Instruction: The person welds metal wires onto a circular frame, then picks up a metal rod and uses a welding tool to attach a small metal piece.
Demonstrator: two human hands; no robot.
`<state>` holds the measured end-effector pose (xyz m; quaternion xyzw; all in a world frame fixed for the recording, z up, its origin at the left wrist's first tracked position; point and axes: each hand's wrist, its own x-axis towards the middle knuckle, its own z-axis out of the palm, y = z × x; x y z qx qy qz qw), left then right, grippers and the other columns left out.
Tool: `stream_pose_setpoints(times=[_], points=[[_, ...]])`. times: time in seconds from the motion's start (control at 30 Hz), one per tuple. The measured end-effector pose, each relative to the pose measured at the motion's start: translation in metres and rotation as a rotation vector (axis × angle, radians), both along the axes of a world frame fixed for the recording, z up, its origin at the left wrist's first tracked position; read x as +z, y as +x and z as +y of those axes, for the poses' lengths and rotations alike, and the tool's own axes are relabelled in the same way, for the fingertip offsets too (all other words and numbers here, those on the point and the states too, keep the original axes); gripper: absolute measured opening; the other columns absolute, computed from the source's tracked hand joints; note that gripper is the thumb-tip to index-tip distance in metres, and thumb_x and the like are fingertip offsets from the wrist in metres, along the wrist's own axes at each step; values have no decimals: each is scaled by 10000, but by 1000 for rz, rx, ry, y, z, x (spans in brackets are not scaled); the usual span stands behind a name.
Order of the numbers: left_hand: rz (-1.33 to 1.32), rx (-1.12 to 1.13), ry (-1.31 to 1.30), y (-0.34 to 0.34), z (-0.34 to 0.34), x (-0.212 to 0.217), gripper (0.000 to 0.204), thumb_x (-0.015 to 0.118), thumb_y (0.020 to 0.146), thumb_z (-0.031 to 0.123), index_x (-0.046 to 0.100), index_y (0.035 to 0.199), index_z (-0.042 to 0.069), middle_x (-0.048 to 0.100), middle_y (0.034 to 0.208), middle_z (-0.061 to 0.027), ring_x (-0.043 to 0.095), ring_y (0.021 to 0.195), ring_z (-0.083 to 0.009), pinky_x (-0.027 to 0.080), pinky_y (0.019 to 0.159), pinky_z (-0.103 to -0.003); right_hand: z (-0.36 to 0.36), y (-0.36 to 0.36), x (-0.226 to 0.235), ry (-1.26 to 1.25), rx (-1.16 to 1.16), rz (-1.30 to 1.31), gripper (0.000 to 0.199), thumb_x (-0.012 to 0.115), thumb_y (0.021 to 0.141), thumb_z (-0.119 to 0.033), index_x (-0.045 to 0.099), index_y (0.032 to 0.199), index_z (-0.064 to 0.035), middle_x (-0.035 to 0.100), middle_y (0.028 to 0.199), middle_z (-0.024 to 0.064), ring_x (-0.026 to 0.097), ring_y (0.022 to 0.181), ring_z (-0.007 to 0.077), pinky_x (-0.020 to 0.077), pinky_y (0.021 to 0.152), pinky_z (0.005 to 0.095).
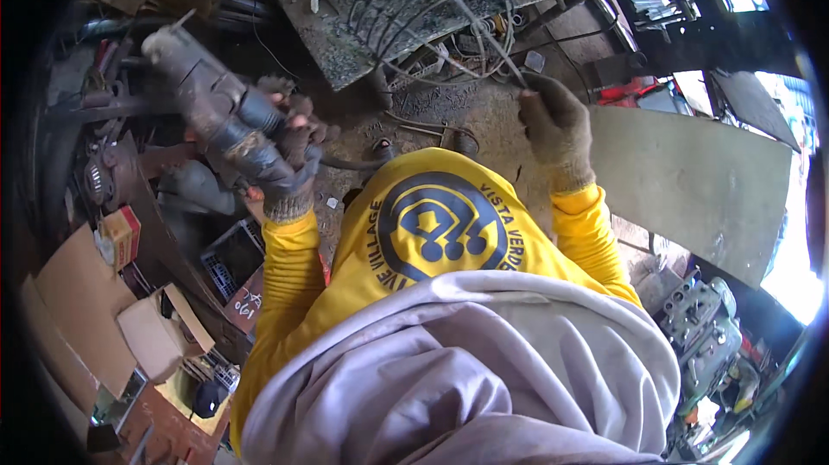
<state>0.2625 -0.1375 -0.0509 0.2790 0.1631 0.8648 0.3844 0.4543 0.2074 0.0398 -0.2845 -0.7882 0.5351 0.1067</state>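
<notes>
Far left, an open cardboard box (160,335) sits low among clutter. Next, the left hand (298,124), gloved, looks wrapped around a grey power tool (203,81), held up left of the tabletop (332,50); blur hides the exact finger placement. I judge the tool heavy, rigid and front-weighted, best taken around its thick body, clear of the far end. Mid-view, a round wire cage (429,20) overhangs the tabletop's near edge: likely light, springy, bendable, safest held at a thicker hoop. A thin rod (489,31) crosses it; I cannot tell whether they join. Its lower end is pinched in the closed, gloved right hand (557,124); stiff lengthwise, I reckon, and narrow enough to twist. Rightmost, a flat greenish board (691,180), then a grey-green machine (704,327).
</notes>
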Motion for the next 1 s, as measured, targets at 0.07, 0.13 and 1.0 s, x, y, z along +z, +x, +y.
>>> stream_pose_setpoints(times=[0.07, 0.13, 1.0], points=[[-203, 36, -175, -10, -2, -8, 614, 726, 877, 178, 417, 1392, 51, 534, 1204, -143, 578, 1035, -269, 544, 836, -496, -7, -2, 7, 152, -13, 15, 243, 628, 917, -125, 698, 1130, -30, 716, 816, 88, 669, 732, 130, 524, 682, 283], [-219, 315, -403, -14, -2, -45, 457, 608, 955, 224, 452, 1339, 31, 538, 1190, -167, 595, 1017, -299, 552, 813, -498, -21, -12, 27, 283, 24, 38, 223, 626, 907, -118, 702, 1103, -45, 718, 845, 147, 717, 763, 223, 538, 704, 316], [-431, -71, 14, 21, 81, -52, 307, 498, 1026, 168, 496, 1317, 73, 615, 1121, -61, 596, 875, -170, 515, 745, -325, -46, -56, 104, 882, 340, -239, 247, 647, 895, -132, 715, 1132, -105, 729, 931, 149, 720, 838, 314, 561, 737, 375]])
